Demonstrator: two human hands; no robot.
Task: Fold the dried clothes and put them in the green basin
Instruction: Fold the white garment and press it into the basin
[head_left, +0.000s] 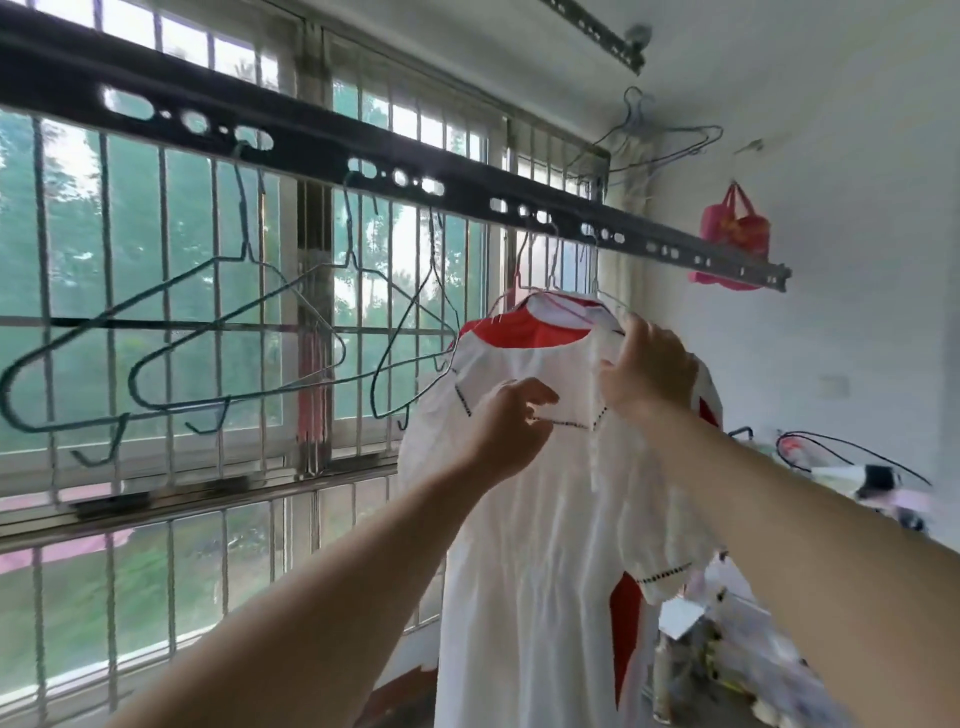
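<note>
Both hands up at the white garment (545, 545), which is on the drying rail (311, 145), near its right end.
- Garment: white with red inside the neck and red showing at the side slit, black dotted trim across the chest and at the sleeve hem. It hangs full length on wire hangers (602, 297); more than one hook sits on the rail above it.
- Left hand (511, 421): on the chest front, fingers curled, thumb and fingers pinching the fabric right at the dotted trim line.
- Right hand (649, 364): higher, at the neckline on the right shoulder, fingers wrapped over the collar edge where the hanger wire runs. Can't tell if the wire is inside the grip too.
- The hands are apart but close, left lower than right, both clamped on the same garment.
- Rail, left of the garment: three empty hangers (243, 244), tilted and overlapping, in front of the barred window (166, 467).
- Second rail (597, 31) near the ceiling, with more bare hangers (654, 140) bunched in the corner below it.
- Containers: pink bag (735, 234) hung on the right wall beyond the rail's right end, contents not visible. Clear plastic bag (727, 654) bottom right, filled with blurred items I can't identify.
- Labels: white tag (680, 618) just beside the garment's lower right edge, too blurred to read.
</note>
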